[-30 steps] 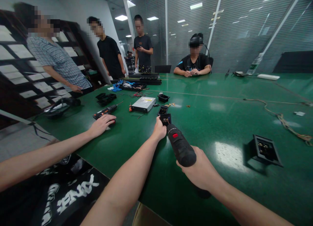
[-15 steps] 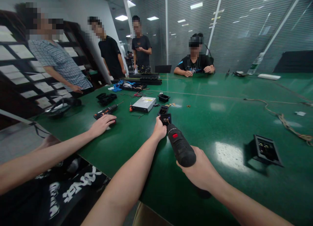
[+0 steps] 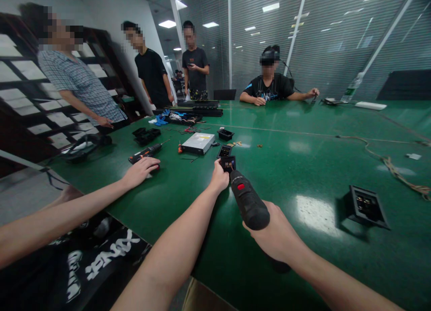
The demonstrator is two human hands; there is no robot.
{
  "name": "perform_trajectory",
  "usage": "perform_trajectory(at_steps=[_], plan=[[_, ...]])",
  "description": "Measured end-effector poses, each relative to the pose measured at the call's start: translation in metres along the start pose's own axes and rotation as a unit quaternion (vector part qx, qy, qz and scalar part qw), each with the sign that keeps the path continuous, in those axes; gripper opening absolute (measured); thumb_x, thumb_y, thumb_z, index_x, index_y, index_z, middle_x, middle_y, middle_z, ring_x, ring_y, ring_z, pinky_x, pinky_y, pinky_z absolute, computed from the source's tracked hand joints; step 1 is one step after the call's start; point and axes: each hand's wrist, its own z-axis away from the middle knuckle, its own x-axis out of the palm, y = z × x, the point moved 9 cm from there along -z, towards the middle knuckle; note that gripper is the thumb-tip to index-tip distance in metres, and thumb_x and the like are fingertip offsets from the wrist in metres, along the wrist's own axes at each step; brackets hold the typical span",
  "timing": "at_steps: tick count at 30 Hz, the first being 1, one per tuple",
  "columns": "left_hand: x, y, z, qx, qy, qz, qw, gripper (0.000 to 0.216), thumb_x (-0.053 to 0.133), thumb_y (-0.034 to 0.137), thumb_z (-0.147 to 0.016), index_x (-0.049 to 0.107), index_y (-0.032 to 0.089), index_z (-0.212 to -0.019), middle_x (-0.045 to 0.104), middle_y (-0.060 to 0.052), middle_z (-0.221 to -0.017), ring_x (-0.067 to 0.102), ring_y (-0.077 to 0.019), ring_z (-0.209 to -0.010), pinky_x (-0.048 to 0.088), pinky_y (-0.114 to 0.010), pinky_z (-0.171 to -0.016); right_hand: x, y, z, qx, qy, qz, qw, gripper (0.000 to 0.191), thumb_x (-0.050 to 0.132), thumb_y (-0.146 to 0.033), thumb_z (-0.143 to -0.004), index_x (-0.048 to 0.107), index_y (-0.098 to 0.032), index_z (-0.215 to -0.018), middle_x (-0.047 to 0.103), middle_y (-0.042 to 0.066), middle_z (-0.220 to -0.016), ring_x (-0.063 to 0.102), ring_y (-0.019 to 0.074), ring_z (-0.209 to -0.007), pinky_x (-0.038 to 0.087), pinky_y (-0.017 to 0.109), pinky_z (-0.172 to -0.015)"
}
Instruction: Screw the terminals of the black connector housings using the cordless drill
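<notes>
Gripping a black electric screwdriver (image 3: 248, 202), the right hand (image 3: 274, 232) wraps it, tip on a small black socket box (image 3: 228, 162) near centre of the green table (image 3: 303, 176). Left hand (image 3: 218, 178) curled against the box's left side, steadying it. A co-worker's hand (image 3: 141, 169) lies flat, far left.

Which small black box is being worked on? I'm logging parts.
The small black box held by the left hand, at the electric screwdriver tip; the others lie untouched farther off.

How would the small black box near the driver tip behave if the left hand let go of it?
The small black box looks light, so it may slide on the glossy green table. The left hand braces it against the electric screwdriver, held in the right hand.
</notes>
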Motion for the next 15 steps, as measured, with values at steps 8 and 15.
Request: perform_trajectory(at_steps=[8,15], plan=[[-0.003,0.003,0.002,-0.011,0.012,-0.004,1.0,0.069,0.058,0.001,-0.07,0.039,0.017,-0.134,0.06,-0.012,-0.123,0.059,-0.0221,-0.113,0.042,-0.043,-0.11,0.001,0.0,0.0,0.006,-0.002,0.004,1.0,0.012,0.059,-0.018,-0.081,0.055,-0.021,-0.07,0.062,0.0,-0.063,0.051,0.0139,-0.054,0.034,0.025,-0.051],[-0.004,0.003,0.001,-0.007,0.016,-0.002,1.0,0.068,0.058,-0.001,-0.068,0.04,0.016,-0.132,0.061,-0.011,-0.123,0.058,-0.0212,-0.112,0.042,-0.042,-0.11,0.0,-0.01,0.003,-0.008,-0.011,0.018,1.0,0.009,0.057,-0.016,-0.082,0.057,-0.021,-0.075,0.066,0.002,-0.072,0.053,0.0155,-0.062,0.035,0.026,-0.055]])
